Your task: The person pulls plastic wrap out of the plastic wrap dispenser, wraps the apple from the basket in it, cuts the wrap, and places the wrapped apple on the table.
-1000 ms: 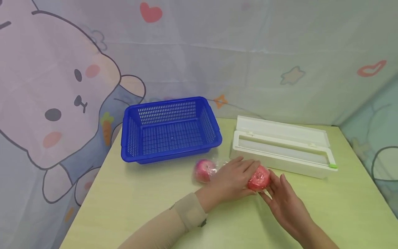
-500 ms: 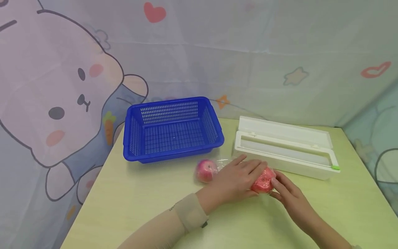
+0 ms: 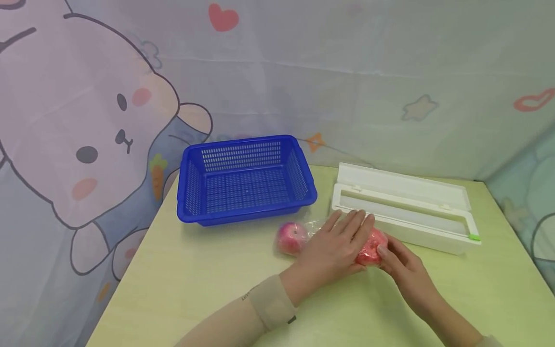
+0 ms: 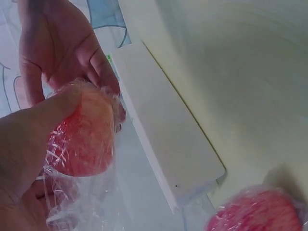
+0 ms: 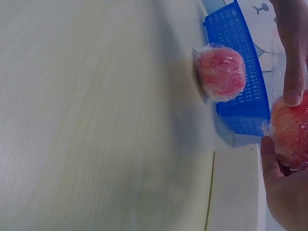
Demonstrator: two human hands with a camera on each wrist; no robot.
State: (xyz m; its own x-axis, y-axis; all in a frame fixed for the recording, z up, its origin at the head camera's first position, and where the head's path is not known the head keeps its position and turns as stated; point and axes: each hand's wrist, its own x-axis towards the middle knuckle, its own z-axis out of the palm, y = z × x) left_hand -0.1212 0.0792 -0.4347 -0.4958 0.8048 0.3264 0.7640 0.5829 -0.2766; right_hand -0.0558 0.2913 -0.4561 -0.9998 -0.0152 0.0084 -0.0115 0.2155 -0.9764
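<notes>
A red apple wrapped in cling film [image 3: 374, 245] lies on the green table between both hands, just in front of the white film dispenser [image 3: 403, 212]. My left hand [image 3: 347, 236] lies over its left side and top, and the thumb [image 4: 33, 139] presses on the film. My right hand [image 3: 387, 254] cups it from the right, with fingertips on the film [image 4: 103, 72] and the thumb [image 5: 270, 161] under it. Loose film trails below the apple [image 4: 82, 134]. A second wrapped apple [image 3: 291, 237] sits alone to the left, in front of the basket.
A blue mesh basket [image 3: 247, 140] stands at the back left of the table and holds nothing. The long white dispenser box, with a green slider [image 3: 474, 236], lies open at the back right. A cartoon cloth hangs behind the table [image 3: 195, 289].
Both hands and the wrapped apple have shifted slightly away from me toward the dispenser. The left hand now covers more of the apple, and the right fingers have closed in on it.
</notes>
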